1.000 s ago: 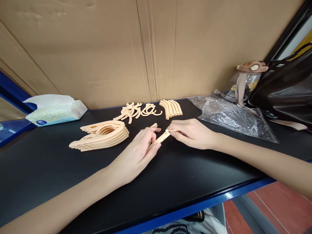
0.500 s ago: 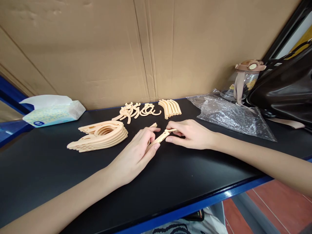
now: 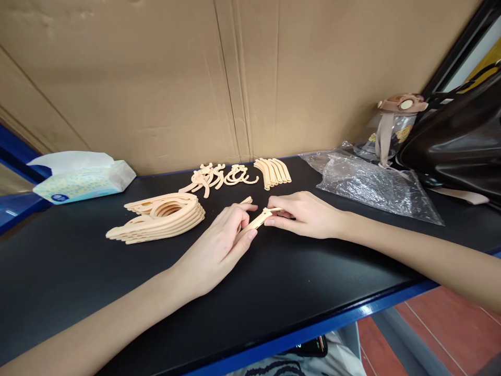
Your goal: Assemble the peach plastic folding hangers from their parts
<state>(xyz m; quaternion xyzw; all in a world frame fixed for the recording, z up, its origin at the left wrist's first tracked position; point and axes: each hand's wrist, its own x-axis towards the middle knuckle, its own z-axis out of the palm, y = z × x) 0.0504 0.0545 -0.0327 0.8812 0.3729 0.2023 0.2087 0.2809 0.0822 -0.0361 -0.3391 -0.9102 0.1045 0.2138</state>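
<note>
Near the middle of the table, my left hand (image 3: 229, 237) is closed around a beige plastic hanger piece (image 3: 258, 220), mostly hidden by my fingers. My right hand (image 3: 301, 214) pinches a thin beige part (image 3: 274, 209), which meets the end of that piece; whether the two are joined, I cannot tell. To the left of my left hand lies a stack of beige hanger bodies (image 3: 164, 222). Beyond both hands are a loose pile of small curved parts (image 3: 203, 180), several beige hooks (image 3: 237, 176) and a row of curved hanger arms (image 3: 273, 172).
A tissue pack (image 3: 84, 180) lies at the far left. On the right a crumpled clear plastic bag (image 3: 371, 185) rests in front of a water bottle (image 3: 401, 125) and a black bag (image 3: 454, 136). Cardboard (image 3: 156, 89) backs the black table (image 3: 274, 292); a phone (image 3: 315, 346) shows below its edge.
Both hands keep nearly the same pose on the hanger piece. My right hand has shifted very slightly left; the objects on the table stay as they were.
</note>
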